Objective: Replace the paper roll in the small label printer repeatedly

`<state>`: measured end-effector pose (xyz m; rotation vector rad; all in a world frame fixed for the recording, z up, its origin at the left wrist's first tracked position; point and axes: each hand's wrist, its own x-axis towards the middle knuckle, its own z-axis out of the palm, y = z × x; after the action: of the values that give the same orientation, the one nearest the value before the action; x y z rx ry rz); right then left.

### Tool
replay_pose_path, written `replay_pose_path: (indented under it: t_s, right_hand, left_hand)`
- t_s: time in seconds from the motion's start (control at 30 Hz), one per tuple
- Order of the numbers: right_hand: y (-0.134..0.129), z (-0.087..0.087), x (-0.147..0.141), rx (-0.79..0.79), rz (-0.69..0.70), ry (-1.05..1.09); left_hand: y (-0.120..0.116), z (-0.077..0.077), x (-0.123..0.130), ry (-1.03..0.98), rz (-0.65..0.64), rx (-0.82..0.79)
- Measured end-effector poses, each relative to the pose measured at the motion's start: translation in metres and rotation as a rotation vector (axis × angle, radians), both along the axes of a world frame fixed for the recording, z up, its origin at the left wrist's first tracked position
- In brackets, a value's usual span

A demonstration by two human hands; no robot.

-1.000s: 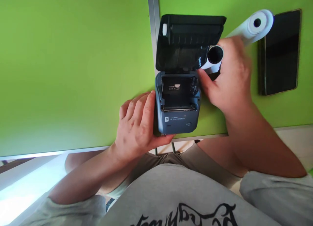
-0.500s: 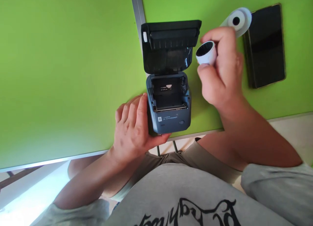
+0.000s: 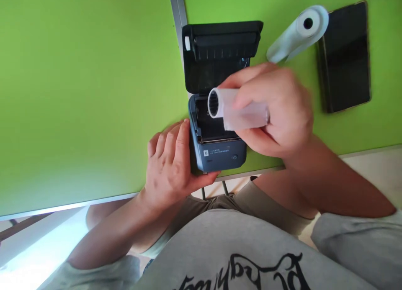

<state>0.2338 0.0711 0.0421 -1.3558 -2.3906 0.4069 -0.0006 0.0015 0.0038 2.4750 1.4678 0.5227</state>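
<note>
A dark blue-grey label printer [image 3: 216, 156] stands on the green table, its black lid [image 3: 220, 41] raised and its paper bay uncovered. My left hand [image 3: 171, 160] grips the printer at its left side and front edge, thumb along the front. Above the bay, my right hand [image 3: 276, 110] is closed around a small white paper roll [image 3: 230, 103], held sideways with its hollow end facing left. A flap of paper hangs loose from this roll. Part of the bay and the lid's lower right are hidden behind the hand and roll.
A larger white paper roll [image 3: 290, 41] lies at the upper right of the green table [image 3: 94, 93]. Beside it is a black phone or tablet [image 3: 347, 57]. A grey strip [image 3: 178, 9] runs behind the printer, and the table's front edge lies close to it.
My right hand has moved left and slightly down, bringing the small roll from beside the printer to above its open bay. The roll has turned more sideways. My left hand stays put.
</note>
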Motion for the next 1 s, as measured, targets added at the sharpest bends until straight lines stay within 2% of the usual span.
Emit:
replay_pose_path:
  t_s: [0.07,0.13,0.3,0.47,0.63,0.83,1.0]
  right_hand:
    - [-0.003,-0.002,-0.005,0.053,0.09,0.233]
    - [-0.004,-0.004,-0.007,0.056,0.11,0.384]
    - [-0.006,-0.006,-0.008,0.002,0.027,0.383]
    - [-0.004,-0.009,-0.01,0.104,0.05,0.471]
    - [-0.002,-0.01,-0.011,0.09,-0.053,0.372]
    - [0.003,-0.021,-0.011,0.168,0.091,0.559]
    - [0.004,-0.025,-0.009,0.178,0.129,0.512]
  left_hand:
    - [0.0,0.0,0.0,0.007,-0.007,-0.001]
    - [0.0,0.0,0.001,0.014,-0.01,0.01]
    - [0.001,0.001,0.002,0.01,0.003,0.014]
    - [0.001,0.001,0.001,0.012,-0.008,0.016]
    - [0.001,0.002,0.001,0.02,-0.018,0.035]
    - [0.002,0.001,0.001,0.019,-0.016,0.047]
    - [0.002,0.001,0.001,0.022,-0.023,0.05]
